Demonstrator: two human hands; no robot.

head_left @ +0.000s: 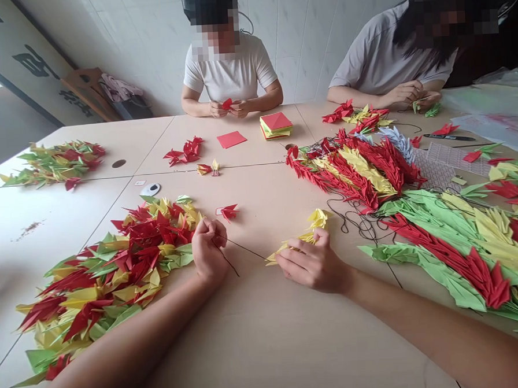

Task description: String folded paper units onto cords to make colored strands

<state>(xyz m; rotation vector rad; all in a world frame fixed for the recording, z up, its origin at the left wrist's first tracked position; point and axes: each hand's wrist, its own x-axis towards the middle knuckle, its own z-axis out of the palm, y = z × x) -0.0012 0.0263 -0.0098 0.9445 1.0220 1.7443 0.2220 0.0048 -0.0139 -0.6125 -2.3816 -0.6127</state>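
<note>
My left hand (209,251) is closed in a pinch on a thin dark string (244,251) that runs across the table to my right hand. My right hand (311,263) lies on a run of yellow folded paper cranes (307,233) and grips them against the table. A big heap of red, yellow and green paper cranes (111,271) lies just left of my left hand. One red crane (228,211) sits alone beyond my left hand.
Long strung chains of red, yellow and green cranes (434,231) cover the right side, with loose black string (360,223) beside them. A stack of square paper (275,125) and a red sheet (231,139) lie farther back. Two people across the table fold paper. Another crane heap (53,163) lies far left.
</note>
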